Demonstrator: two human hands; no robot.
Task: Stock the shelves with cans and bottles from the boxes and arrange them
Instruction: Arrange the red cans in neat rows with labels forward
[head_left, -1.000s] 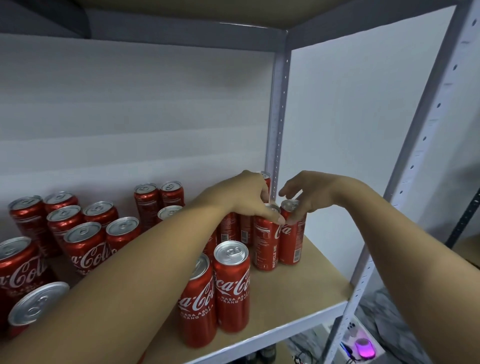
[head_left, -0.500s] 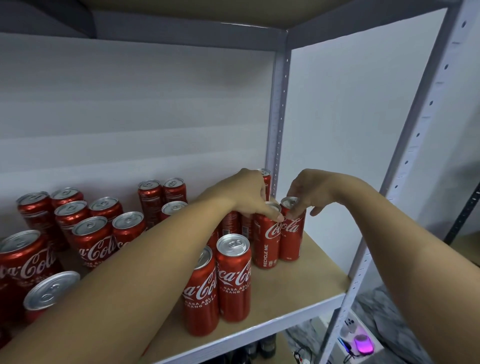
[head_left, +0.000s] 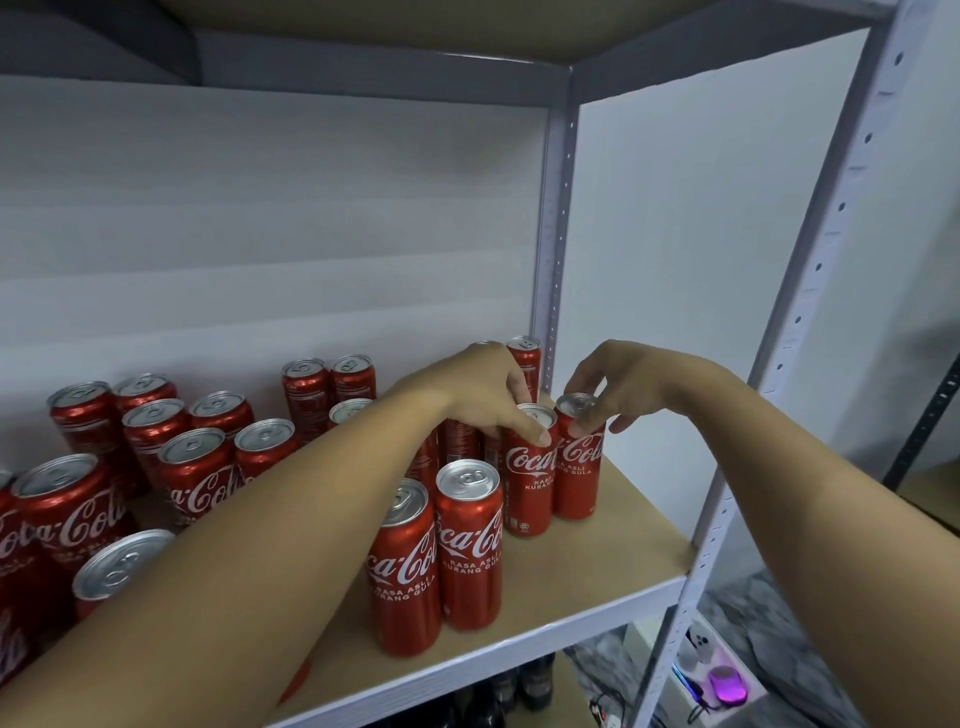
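Cans of red cola stand upright all along the shelf (head_left: 597, 561) in front of you, and two of them sit side by side near its right end, touching or nearly so. Your left hand (head_left: 483, 395) reaches over from the left and curls down onto the top of the left can (head_left: 527, 478), fingers and thumb closed round its rim. Your right hand (head_left: 623, 384) comes in from the right and pinches the rim of the right can (head_left: 579, 467) between thumb and fingertips, the other fingers loosely spread. Both cans show their white lettering toward you and rest on the shelf board. Just nearer to you stands a front pair of cans (head_left: 441, 556), upright and close together, apart from your hands. More cans are grouped at the left (head_left: 171, 441), some hidden by your left forearm, and a few stand at the back by the grey upright post (head_left: 558, 234). Below the shelf, at lower right, something small glows purple (head_left: 727, 685), too blurred to name with confidence.
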